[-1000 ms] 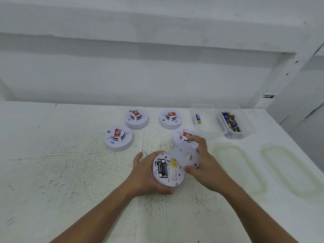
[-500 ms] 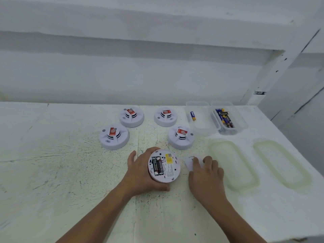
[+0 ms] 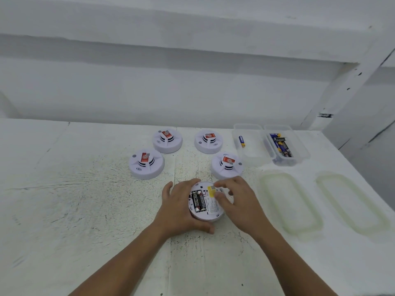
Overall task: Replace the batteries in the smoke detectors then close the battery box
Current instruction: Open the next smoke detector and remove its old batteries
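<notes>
A white smoke detector (image 3: 210,207) lies upside down on the table, its battery bay uncovered with two black batteries (image 3: 198,202) in it. My left hand (image 3: 177,210) grips its left side and near rim. My right hand (image 3: 237,201) hovers over its right side, thumb and forefinger tips touching the back near the yellow label, holding nothing. The removed back cover is hidden under my right hand. One clear box (image 3: 249,155) holds a single blue battery (image 3: 241,141). Beside it, a second clear box (image 3: 299,154) holds several batteries (image 3: 281,146).
Four more white smoke detectors stand face up behind my hands: front left (image 3: 146,164), back left (image 3: 167,140), back right (image 3: 208,141), front right (image 3: 227,165). Two translucent lids (image 3: 288,201) (image 3: 350,204) lie at the right. A white wall rises behind the table.
My right hand took the back cover off, laid it on the table to the detector's right, then came back onto the detector. My left hand kept holding the detector.
</notes>
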### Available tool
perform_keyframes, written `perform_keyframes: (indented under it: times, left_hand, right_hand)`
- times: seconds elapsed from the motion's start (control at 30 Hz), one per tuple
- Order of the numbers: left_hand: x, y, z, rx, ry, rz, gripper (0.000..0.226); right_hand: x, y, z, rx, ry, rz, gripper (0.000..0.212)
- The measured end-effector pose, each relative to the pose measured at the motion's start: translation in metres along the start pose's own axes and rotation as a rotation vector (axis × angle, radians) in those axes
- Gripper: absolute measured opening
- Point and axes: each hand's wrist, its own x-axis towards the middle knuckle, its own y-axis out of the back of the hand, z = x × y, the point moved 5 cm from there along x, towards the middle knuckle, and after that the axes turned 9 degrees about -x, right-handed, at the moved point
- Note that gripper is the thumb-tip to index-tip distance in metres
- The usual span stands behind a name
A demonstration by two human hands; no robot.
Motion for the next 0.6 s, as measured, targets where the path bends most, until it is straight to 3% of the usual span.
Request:
perform_keyframes:
  times: [0.1,0.23,0.6]
  left_hand:
    - [-0.001,0.001,-0.001,-0.057,0.004,-0.043,0.132]
    - [-0.003,0.009,0.005,-0.176,-0.017,-0.081,0.113]
    - [0.003,0.011,-0.003,-0.214,0.024,-0.025,0.102]
  right_hand:
    - [0.006,-0.011,-0.010,-0.049,0.065,-0.062,0.025]
    - [0.012,-0.014,-0.013,-0.203,0.149,-0.064,0.027]
    - [0.021,-0.021,-0.036,-0.303,0.375,-0.093,0.017]
